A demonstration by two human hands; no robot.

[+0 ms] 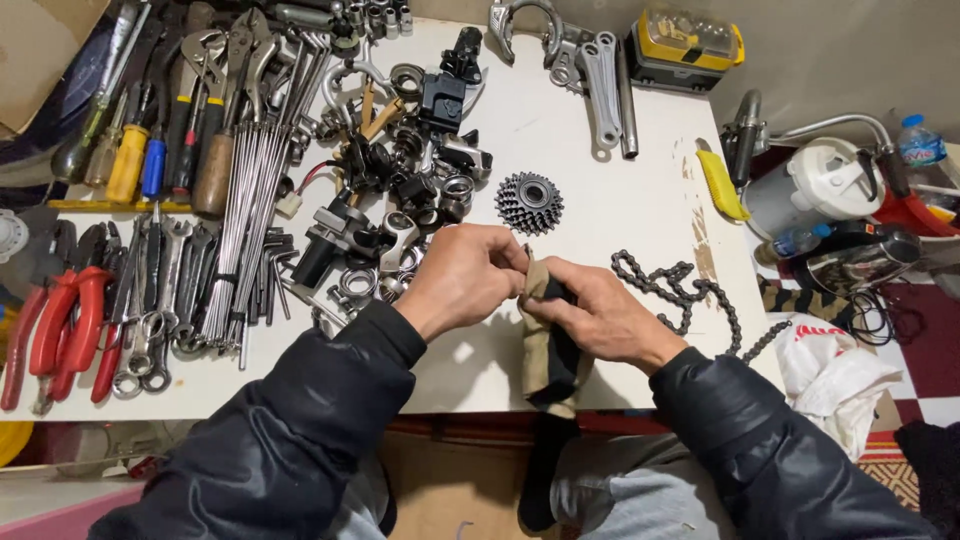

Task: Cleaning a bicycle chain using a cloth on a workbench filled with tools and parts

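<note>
I have a dirty tan-and-black rag [548,345] pinched between both hands just above the near edge of the white table [600,190], my left hand [462,275] closed on its top end and my right hand [600,315] wrapped round it, and whether some small part sits inside the fold I cannot tell. The wiping looks to me only partly through: the bicycle chain [680,290] lies loose just beyond my right hand, and the toothed cassette [528,202] sits untouched beyond my knuckles. Left of that lie a heap of small black parts [400,190], a bundle of spokes [250,210] and red-handled pliers [60,325].
</note>
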